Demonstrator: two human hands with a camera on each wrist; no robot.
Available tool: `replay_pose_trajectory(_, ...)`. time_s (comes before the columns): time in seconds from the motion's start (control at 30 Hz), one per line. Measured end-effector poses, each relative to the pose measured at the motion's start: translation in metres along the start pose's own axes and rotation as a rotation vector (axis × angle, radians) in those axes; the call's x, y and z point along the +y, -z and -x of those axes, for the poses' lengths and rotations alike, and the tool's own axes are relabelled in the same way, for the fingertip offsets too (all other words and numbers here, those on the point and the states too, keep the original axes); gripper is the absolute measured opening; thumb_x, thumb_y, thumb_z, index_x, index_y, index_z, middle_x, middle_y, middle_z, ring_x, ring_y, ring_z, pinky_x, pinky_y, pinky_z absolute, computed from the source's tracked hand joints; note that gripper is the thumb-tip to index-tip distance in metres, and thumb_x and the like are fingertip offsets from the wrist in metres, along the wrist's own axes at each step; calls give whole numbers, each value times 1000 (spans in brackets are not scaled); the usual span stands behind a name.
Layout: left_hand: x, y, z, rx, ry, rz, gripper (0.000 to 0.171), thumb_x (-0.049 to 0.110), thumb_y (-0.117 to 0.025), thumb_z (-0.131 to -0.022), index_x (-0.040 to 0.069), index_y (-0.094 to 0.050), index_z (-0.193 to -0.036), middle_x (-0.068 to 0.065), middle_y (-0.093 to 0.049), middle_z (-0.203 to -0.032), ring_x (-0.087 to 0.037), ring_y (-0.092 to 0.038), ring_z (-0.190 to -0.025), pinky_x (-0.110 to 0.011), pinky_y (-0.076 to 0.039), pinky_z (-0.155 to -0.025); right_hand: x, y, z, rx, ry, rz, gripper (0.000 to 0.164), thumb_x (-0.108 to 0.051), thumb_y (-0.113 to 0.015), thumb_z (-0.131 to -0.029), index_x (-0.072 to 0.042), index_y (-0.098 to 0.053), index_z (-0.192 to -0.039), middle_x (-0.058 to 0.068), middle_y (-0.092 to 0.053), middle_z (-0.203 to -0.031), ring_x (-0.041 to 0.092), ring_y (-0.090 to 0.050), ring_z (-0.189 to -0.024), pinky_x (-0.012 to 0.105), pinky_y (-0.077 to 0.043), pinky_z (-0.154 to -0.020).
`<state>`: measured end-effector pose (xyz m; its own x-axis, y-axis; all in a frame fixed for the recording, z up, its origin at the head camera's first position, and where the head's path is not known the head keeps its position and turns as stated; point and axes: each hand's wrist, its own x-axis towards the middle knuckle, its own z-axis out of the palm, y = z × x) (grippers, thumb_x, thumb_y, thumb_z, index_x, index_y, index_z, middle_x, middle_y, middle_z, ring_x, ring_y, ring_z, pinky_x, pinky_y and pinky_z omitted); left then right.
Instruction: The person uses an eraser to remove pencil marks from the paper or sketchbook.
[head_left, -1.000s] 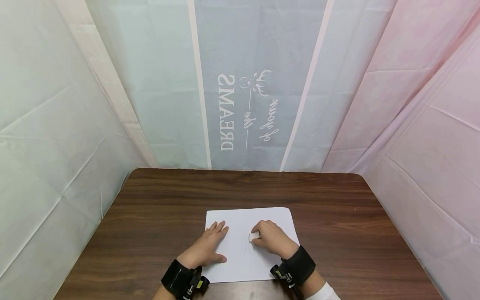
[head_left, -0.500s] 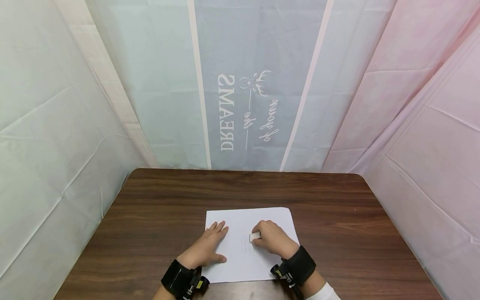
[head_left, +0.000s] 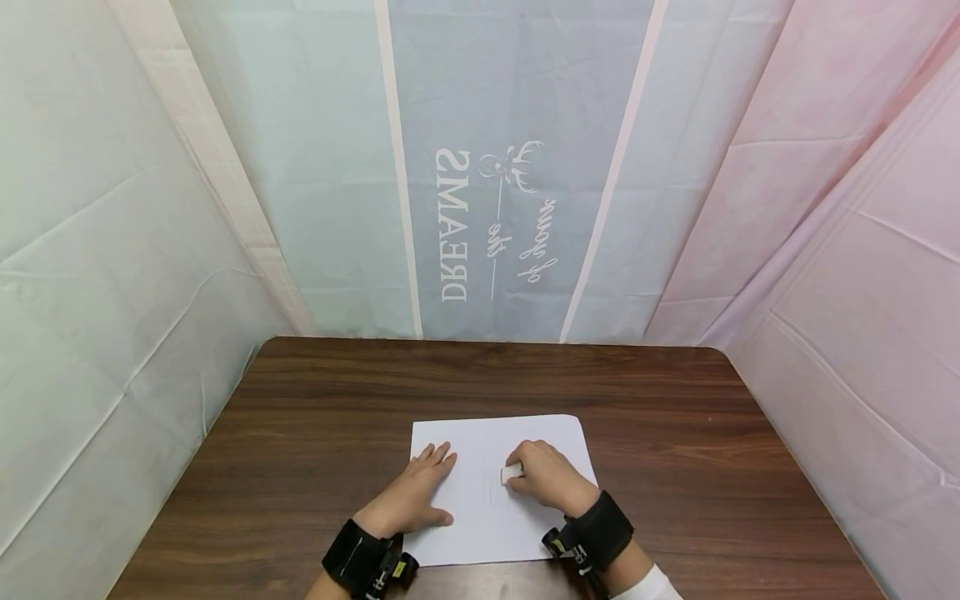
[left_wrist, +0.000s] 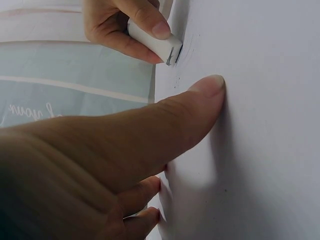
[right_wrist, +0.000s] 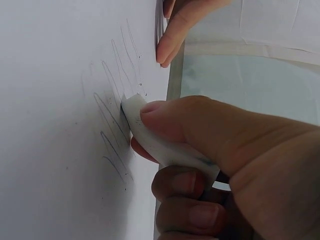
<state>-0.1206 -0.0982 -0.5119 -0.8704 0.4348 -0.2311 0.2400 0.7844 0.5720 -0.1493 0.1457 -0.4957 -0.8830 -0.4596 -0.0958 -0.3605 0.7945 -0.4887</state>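
A white eraser (right_wrist: pixel 155 137) with a darkened end is pinched between the thumb and fingers of my right hand (head_left: pixel 550 477). Its tip meets the white paper (head_left: pixel 480 542), right where thin zigzag pencil lines (right_wrist: pixel 111 112) run. Small dark crumbs dot the sheet around the lines. On the paper's left side my left hand (head_left: pixel 417 493) lies flat, fingers spread and thumb pointing toward the middle. In the left wrist view the eraser (left_wrist: pixel 155 42) shows beyond my left thumb, its smudged end against the sheet.
The paper lies near the front edge of a dark wood-grain table (head_left: pixel 315 417). Pale fabric curtains (head_left: pixel 337 167) surround the table at the back and both sides. A black strap with a small camera (head_left: pixel 360 554) sits on each wrist.
The right hand with the eraser has shifted slightly to the right over the paper. Pencil marks beside it look fainter than a second ago. My left hand stays in place.
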Motion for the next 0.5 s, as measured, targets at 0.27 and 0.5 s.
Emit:
replay_pose_trajectory(0.27, -1, -1, 0, -3, 2, -2, 90, 21, -89, -75, -1, -45, -150, -21, -31, -164, -45, -23, -154, -61, -24, -124, 1, 0, 0, 2, -18, 21, 20, -14, -81, -82, -2, -80, -99, 11, -78, -100, 19, -67, -87, 35, -54, -71)
replay_pose_trajectory(0.5, 0, 0, 0, 3, -2, -4, 89, 22, -89, -75, -1, -46, -149, -21, -32, -164, -45, -24, -154, -61, -25, -123, 2, 0, 0, 3, -13, 30, 20, -14, -82, -81, -3, -80, -98, 10, -77, -100, 21, -67, -89, 38, -54, -72)
